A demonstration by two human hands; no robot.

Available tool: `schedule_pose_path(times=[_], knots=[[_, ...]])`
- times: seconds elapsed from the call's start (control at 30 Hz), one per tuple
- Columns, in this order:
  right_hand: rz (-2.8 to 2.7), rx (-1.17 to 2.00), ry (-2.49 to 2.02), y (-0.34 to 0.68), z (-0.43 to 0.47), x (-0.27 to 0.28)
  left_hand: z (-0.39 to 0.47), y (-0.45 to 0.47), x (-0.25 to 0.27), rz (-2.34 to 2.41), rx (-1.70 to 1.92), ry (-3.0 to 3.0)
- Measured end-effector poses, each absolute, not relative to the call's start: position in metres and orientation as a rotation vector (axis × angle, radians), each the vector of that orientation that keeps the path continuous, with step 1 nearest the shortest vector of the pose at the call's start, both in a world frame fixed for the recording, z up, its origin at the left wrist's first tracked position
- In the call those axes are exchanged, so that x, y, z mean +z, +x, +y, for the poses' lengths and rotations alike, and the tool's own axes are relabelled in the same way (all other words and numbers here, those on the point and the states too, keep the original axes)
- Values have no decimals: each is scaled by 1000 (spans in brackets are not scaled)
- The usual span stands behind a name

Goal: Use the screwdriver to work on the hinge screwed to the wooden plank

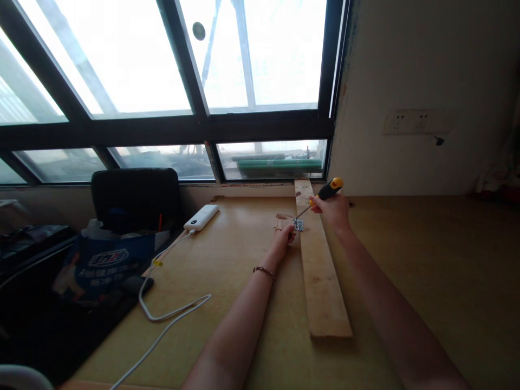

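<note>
My right hand [335, 209] is closed round a screwdriver [330, 188] with a black and yellow handle. Its shaft slants down to the left, and the tip meets a metal hinge [298, 224]. The hinge lies at the left edge of a long wooden plank [323, 281], with several holes or screws showing in it. Curled fingers of my left hand [284, 238] pinch the hinge's near left side; the fingertips are partly hidden. Just beyond that hand is a small wooden piece [284, 216], close to the hinge.
The plank lies lengthwise on a wooden table [235, 260]. A white power bank [202, 217] with a white cable [174, 312] rests at the table's left. Past that edge stand a black chair [135, 197] and a blue bag [106, 265]. Windows and a wall with sockets [420, 122] bound the back.
</note>
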State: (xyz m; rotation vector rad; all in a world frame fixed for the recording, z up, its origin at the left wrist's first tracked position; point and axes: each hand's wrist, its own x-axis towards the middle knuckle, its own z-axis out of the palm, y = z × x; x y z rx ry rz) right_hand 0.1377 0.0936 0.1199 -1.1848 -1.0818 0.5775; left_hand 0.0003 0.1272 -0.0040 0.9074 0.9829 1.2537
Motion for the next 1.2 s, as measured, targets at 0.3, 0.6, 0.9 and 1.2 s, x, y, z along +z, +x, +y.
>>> schedule_pose_path(times=[0.3,0.6,0.9,1.2], knots=[[-1080,773,-1189,141,92,126,128,2,-5,999,1266,873],[-1073,659,-1031,143,84,133,129,0,-6,967,1251,904],[-1906,-26,-1147,237,44,56,129,-1,-7,927,1254,931],[-2193,201,-1363,269,41,-11,130,-2,-8,929,1266,928]])
